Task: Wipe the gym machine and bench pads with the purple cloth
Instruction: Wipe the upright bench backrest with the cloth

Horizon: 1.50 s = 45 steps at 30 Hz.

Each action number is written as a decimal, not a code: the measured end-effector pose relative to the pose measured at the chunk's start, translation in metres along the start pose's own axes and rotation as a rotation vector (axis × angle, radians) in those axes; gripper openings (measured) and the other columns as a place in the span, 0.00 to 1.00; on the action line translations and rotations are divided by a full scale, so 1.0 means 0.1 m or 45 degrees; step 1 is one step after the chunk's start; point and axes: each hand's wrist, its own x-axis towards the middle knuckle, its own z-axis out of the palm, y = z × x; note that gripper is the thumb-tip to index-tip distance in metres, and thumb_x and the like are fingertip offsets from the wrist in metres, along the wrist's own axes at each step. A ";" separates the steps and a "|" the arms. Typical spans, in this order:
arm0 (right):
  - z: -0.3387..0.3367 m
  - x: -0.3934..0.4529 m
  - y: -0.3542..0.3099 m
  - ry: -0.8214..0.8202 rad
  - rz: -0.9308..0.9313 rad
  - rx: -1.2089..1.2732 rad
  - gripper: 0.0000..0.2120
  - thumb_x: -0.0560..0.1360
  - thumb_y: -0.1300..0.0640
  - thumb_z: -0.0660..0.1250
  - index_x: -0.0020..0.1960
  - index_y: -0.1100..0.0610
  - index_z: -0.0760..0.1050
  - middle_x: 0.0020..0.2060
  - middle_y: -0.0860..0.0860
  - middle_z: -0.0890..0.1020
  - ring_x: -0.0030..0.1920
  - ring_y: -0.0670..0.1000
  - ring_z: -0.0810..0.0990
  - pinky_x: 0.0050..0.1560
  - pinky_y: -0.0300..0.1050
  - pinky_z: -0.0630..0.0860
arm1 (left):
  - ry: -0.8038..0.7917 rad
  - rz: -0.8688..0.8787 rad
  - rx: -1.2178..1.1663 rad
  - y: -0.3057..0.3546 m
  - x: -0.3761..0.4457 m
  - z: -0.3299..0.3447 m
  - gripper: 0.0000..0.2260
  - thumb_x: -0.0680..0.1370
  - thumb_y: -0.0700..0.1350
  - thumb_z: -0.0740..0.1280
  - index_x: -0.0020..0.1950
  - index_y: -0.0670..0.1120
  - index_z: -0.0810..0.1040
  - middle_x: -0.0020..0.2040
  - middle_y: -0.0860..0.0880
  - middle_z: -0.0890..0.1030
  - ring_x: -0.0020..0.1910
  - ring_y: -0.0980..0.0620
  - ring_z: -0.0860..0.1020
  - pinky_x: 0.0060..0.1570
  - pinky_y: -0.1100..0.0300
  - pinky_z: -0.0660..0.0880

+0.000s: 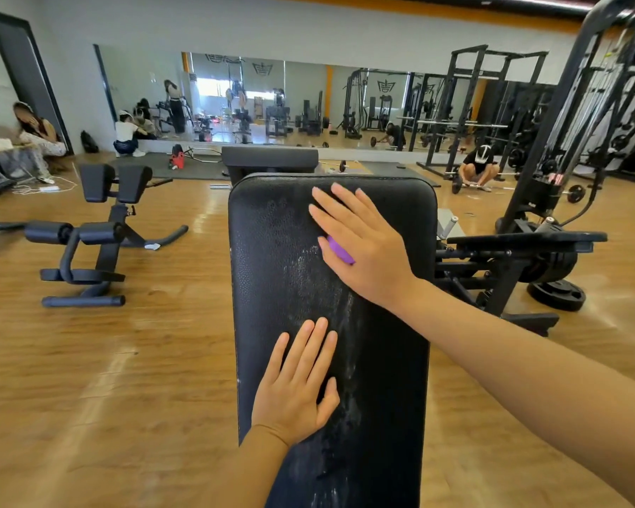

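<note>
hands flat on the bench pad, cloth under the right palm

a wide gym room with a glossy wood-plank floor (143, 361), pale walls and a long mirror (272, 100) along the far wall. the black pad (290, 280) runs from near to far through the middle of the view, long and narrow with rounded far corners. its skin is pebbled vinyl, streaked down the centre with pale wet or dusty smears.

the left hand (297, 383) lies on the near part of the pad, fingers straight and close together, holding nothing. the right hand (360, 243) lies on the far right part of the pad, fingers straight and spread, palm pressed down on the purple cloth (340, 251); only a small bunched fold of it shows by the thumb.

to the left stands a black back-extension bench (96, 232) with roller pads and a tubular frame. to the right is a cable machine (565, 141) with a curved tube frame, and a round weight plate (558, 295) lies flat on the floor near it. a squat rack (492, 104) stands far right. people crouch or sit at the far left and far right.
</note>
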 end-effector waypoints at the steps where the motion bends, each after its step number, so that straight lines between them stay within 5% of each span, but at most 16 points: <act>1: 0.07 0.21 -0.05 0.065 0.100 0.033 0.17 0.80 0.57 0.65 0.67 0.61 0.76 0.68 0.56 0.76 0.70 0.58 0.72 0.73 0.56 0.65 | 0.000 -0.001 0.007 0.00 0.00 0.00 0.30 0.79 0.53 0.59 0.79 0.43 0.60 0.82 0.44 0.52 0.81 0.46 0.52 0.79 0.47 0.47; 4: 0.07 0.34 -0.07 0.096 0.172 0.034 0.19 0.79 0.57 0.65 0.68 0.62 0.75 0.68 0.56 0.76 0.71 0.58 0.72 0.73 0.56 0.65 | -0.004 0.004 0.015 -0.01 0.00 -0.02 0.30 0.79 0.53 0.58 0.79 0.43 0.59 0.82 0.44 0.52 0.81 0.46 0.52 0.79 0.47 0.47; 11: -0.41 -1.03 0.26 -0.172 0.068 -0.019 0.21 0.77 0.61 0.68 0.70 0.60 0.71 0.69 0.56 0.73 0.74 0.59 0.67 0.72 0.61 0.66 | 0.003 0.008 0.025 0.00 0.00 -0.02 0.30 0.79 0.53 0.58 0.79 0.43 0.58 0.81 0.43 0.54 0.81 0.46 0.52 0.79 0.47 0.48; 19: 0.14 0.55 -0.09 -0.036 -0.091 -0.026 0.19 0.80 0.57 0.62 0.69 0.59 0.75 0.68 0.55 0.76 0.71 0.58 0.71 0.73 0.57 0.66 | -0.021 0.000 0.031 0.00 0.00 -0.03 0.31 0.79 0.53 0.58 0.80 0.44 0.57 0.81 0.44 0.53 0.81 0.46 0.51 0.79 0.48 0.46; 28: -0.36 -0.49 0.51 -0.074 0.027 0.016 0.21 0.78 0.63 0.66 0.70 0.63 0.71 0.69 0.58 0.73 0.73 0.60 0.68 0.70 0.65 0.67 | -0.010 0.005 0.017 0.01 -0.01 0.00 0.32 0.77 0.52 0.60 0.79 0.44 0.58 0.81 0.44 0.55 0.80 0.46 0.53 0.79 0.47 0.48; 37: 0.19 0.68 -0.15 -0.049 -0.131 0.038 0.20 0.82 0.52 0.61 0.70 0.59 0.74 0.68 0.53 0.76 0.71 0.58 0.71 0.74 0.57 0.64 | -0.061 -0.003 0.057 0.01 0.00 -0.03 0.29 0.80 0.53 0.56 0.80 0.44 0.56 0.81 0.44 0.53 0.81 0.45 0.51 0.79 0.47 0.47; 45: -0.42 -0.66 0.50 -0.190 -0.091 -0.002 0.21 0.80 0.58 0.64 0.71 0.59 0.69 0.70 0.56 0.72 0.74 0.59 0.67 0.72 0.60 0.66 | -0.094 -0.019 0.060 0.02 0.01 -0.06 0.32 0.78 0.53 0.59 0.79 0.44 0.57 0.81 0.44 0.55 0.81 0.45 0.51 0.79 0.47 0.45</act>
